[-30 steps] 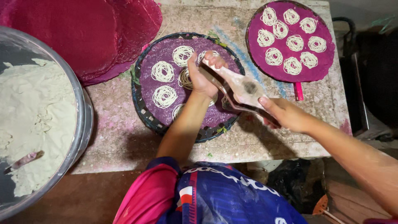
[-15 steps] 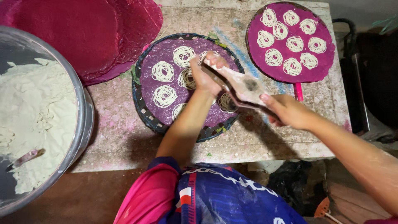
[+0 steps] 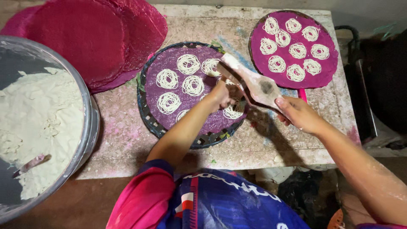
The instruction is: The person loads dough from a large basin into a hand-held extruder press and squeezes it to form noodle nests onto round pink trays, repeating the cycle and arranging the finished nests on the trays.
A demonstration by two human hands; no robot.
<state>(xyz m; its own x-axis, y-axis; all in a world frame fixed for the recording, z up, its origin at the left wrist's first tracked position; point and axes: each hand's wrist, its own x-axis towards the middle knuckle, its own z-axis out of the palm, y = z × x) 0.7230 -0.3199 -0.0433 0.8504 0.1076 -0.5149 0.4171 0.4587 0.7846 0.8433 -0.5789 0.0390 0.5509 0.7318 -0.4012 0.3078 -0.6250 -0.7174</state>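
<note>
A wooden noodle press point(image 3: 254, 82) is held over a round woven tray point(image 3: 149, 113) lined with purple cloth. My left hand point(image 3: 220, 94) grips the press near its lower end, just above a noodle coil point(image 3: 233, 111). My right hand point(image 3: 299, 114) clasps the near ends of the press's two handles. Several white noodle coils, such as one point(image 3: 188, 63), lie on the purple cloth.
A second round pink mat point(image 3: 327, 70) with several noodle coils lies at the back right of the stone table point(image 3: 123, 140). Stacked magenta mats point(image 3: 85, 38) lie at the back left. A large metal basin point(image 3: 87, 123) of white dough with a spoon point(image 3: 32, 163) stands at left.
The press and both hands have shifted toward the tray's right edge, and a fresh noodle coil now lies under the press.
</note>
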